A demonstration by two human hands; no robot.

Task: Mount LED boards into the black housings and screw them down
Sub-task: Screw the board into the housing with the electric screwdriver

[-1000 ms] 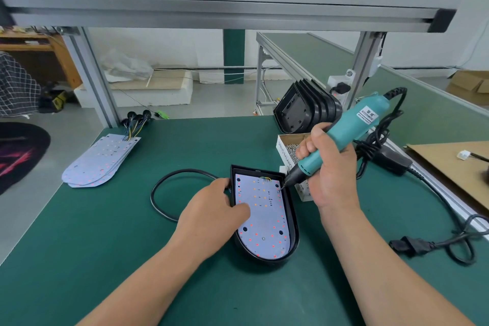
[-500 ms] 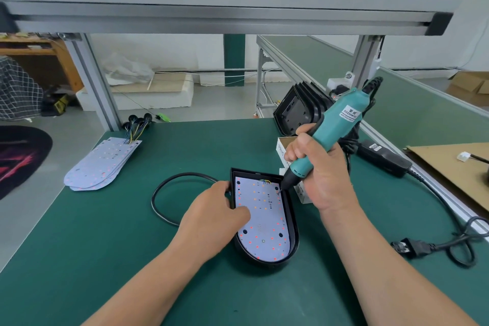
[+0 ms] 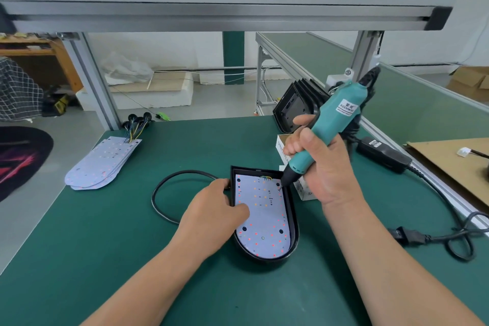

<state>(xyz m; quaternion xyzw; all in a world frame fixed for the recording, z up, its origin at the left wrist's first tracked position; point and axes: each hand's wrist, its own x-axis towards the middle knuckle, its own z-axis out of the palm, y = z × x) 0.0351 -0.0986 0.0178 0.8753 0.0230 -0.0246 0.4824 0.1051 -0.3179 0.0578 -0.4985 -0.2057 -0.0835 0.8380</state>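
The green bench (image 3: pixel 105 259) carries everything, laid out as a small assembly station. At its far right edge a row of empty black housings (image 3: pixel 293 111) stands on edge. At far left lies a fanned stack of spare LED boards (image 3: pixel 103 164) with their wire tails pointing away, probably so each can be lifted off singly.

The task's black housing (image 3: pixel 294 222) lies open side up in the near middle of the bench, its rounded end nearest the person. A black cable (image 3: pixel 158 193) loops out from its left side. The LED board (image 3: pixel 267 219) sits flat inside the housing, filling the cavity, coloured wires at its far edge.

The right hand (image 3: pixel 322 167) is wrapped tightly round the teal electric screwdriver (image 3: pixel 333 124), gripping low on the barrel. The tool leans up and away to the right, and its bit meets the board at the far right corner hole. That low grip likely steadies the tip over the screw; the screw itself is too small to make out.

The left hand (image 3: pixel 211 217) clamps the housing's left wall, fingers curled over the rim beside the cable exit and thumb pressed flat on the board. I judge this stops board and housing from turning under the driver.

A small white screw box (image 3: pixel 280 145) sits just behind the right hand, within easy reach
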